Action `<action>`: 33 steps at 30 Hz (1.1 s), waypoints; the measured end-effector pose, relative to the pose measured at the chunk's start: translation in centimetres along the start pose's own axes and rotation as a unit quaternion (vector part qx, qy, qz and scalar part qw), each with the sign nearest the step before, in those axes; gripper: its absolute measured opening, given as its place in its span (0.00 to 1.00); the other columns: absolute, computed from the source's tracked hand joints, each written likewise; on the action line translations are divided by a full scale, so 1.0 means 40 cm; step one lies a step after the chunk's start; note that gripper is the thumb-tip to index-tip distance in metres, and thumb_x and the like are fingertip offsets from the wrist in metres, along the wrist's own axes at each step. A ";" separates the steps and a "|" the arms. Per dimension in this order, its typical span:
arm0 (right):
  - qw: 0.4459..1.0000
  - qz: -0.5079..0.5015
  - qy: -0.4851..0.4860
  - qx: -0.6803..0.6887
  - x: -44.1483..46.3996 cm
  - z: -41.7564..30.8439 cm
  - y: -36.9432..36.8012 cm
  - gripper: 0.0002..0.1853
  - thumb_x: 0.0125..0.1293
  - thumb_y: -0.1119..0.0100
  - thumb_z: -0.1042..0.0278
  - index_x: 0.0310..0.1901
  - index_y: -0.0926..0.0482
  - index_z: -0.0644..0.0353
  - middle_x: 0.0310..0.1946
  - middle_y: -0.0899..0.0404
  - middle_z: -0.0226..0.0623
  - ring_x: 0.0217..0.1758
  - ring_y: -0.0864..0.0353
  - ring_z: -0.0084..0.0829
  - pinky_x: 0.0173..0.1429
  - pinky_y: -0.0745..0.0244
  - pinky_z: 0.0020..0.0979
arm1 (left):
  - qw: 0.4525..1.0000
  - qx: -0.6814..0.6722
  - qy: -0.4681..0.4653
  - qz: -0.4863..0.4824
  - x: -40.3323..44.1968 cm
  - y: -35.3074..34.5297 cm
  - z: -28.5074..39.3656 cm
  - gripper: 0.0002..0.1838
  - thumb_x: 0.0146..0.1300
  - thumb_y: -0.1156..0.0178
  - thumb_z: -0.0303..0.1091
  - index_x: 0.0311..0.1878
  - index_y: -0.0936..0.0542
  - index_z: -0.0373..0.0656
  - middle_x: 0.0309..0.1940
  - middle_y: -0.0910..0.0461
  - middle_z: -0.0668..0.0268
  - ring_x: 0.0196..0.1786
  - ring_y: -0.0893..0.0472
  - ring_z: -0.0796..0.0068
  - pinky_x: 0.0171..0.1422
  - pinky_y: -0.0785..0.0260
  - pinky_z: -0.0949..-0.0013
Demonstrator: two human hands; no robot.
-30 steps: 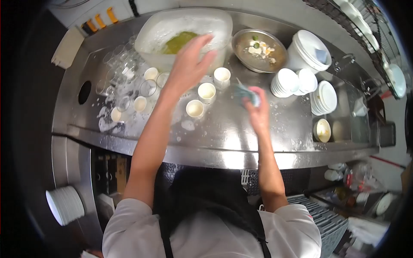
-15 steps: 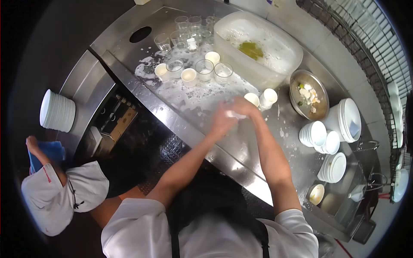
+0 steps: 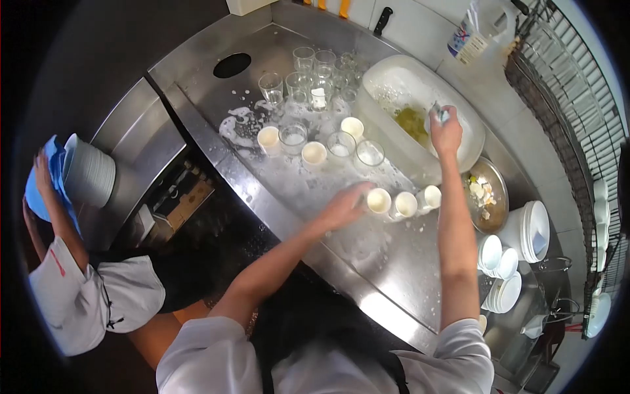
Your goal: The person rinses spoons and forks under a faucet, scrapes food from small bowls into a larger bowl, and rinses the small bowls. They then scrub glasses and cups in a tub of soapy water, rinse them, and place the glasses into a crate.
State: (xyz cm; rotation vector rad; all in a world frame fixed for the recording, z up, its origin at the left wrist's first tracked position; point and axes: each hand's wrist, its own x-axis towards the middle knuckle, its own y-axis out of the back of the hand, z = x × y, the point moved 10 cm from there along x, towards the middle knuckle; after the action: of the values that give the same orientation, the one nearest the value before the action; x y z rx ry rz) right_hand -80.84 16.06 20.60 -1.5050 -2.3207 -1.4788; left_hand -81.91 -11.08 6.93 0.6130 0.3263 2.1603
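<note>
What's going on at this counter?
The left hand is at a white cup, nearest of three in a row. The right hand holds a greenish cloth or pad over a tub of sudsy water. Other cups and clear glasses stand on the wet, foamy counter. Behind, a co-worker handles a blue cloth.

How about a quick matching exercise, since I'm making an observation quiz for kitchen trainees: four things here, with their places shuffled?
1. Right hand
2. Left hand
3. Food scraps
4. Blue cloth

A. In the metal bowl
B. At the row of three pale cups
C. With the co-worker
D. Over the foamy tub

Pairs: 1-D, 2-B, 3-A, 4-C
</note>
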 end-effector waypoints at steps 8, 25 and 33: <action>0.777 -0.583 0.064 -0.229 -0.100 0.231 -0.423 0.18 0.56 0.47 0.59 0.43 0.18 0.60 0.41 0.19 0.53 0.46 0.20 0.49 0.50 0.27 0.41 | 0.916 0.377 0.122 -0.056 0.518 0.466 -0.253 0.11 0.55 0.46 0.27 0.38 0.17 0.37 0.40 0.18 0.51 0.47 0.19 0.53 0.49 0.27 0.56; 0.836 -0.468 -0.100 -0.267 -0.057 0.445 -0.376 0.22 0.57 0.48 0.57 0.49 0.21 0.62 0.52 0.23 0.50 0.54 0.22 0.45 0.54 0.26 0.40 | 0.886 0.281 -0.189 -0.315 0.722 0.239 -0.008 0.10 0.62 0.45 0.34 0.35 0.18 0.38 0.28 0.19 0.57 0.33 0.19 0.60 0.38 0.26 0.58; 0.907 -0.369 -0.102 -0.176 0.002 0.455 -0.344 0.31 0.47 0.32 0.60 0.54 0.27 0.62 0.45 0.21 0.43 0.46 0.20 0.36 0.50 0.24 0.36 | 0.963 -0.022 -0.079 -0.256 0.659 0.530 0.206 0.22 0.63 0.41 0.38 0.59 0.27 0.39 0.42 0.18 0.62 0.35 0.20 0.78 0.41 0.27 0.71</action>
State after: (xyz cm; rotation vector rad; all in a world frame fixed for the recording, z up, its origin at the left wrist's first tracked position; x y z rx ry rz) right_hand -82.51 27.56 0.94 -0.8502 -3.0968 -2.0634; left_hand -105.41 -2.94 31.28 0.5948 0.3088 1.6088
